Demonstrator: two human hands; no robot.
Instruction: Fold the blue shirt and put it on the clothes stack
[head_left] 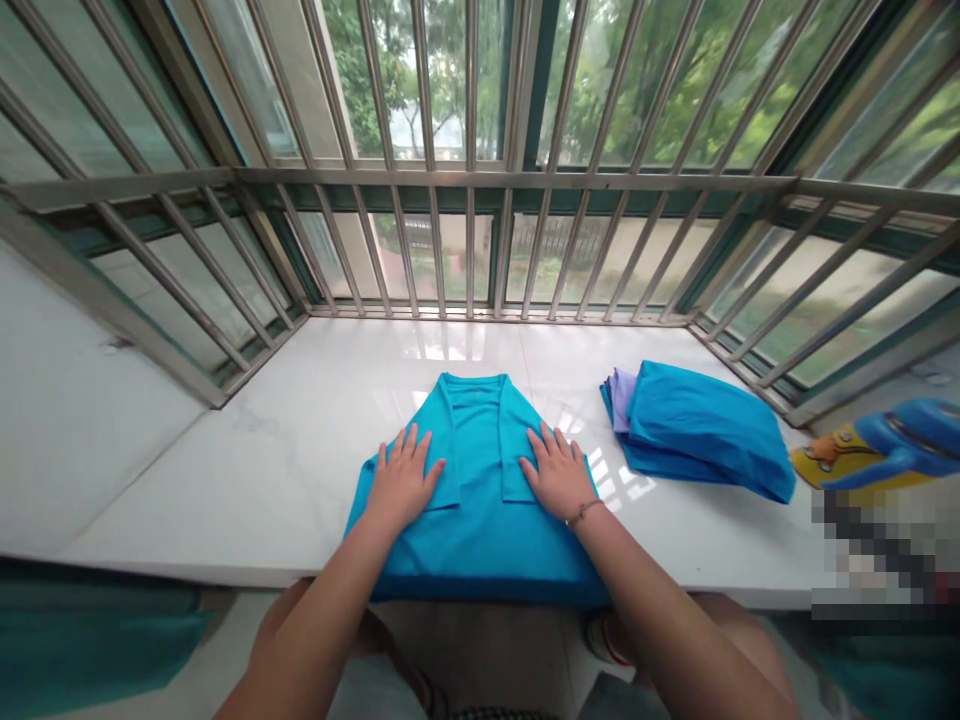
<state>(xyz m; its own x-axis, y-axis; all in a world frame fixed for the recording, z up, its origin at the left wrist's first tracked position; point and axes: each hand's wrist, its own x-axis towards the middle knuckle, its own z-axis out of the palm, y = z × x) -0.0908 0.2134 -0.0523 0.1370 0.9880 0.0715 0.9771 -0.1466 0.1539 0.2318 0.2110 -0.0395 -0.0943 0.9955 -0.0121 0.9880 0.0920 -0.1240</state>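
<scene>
In the head view, my left hand (pixel 405 475) and right hand (pixel 556 473) lay flat, fingers spread, on either side of the turquoise shirt (pixel 480 530). It lay on the white ledge (pixel 262 470), sleeves folded inward, its lower end over the near edge. Folded blue cloth (pixel 705 430) sat apart, to its right.

We reach forward with both arms bare, our left forearm (pixel 319 605) and right forearm (pixel 667 610) slanting inward from the lower corners of our view. Our left hand (pixel 403 482) and right hand (pixel 559 480) lie palm down, roughly level with each other and well apart. On both, our fingers are extended and a little spread, while the thumbs stand out toward the middle. Our left wrist (pixel 384 518) and right wrist (pixel 586 514) look nearly straight.
</scene>
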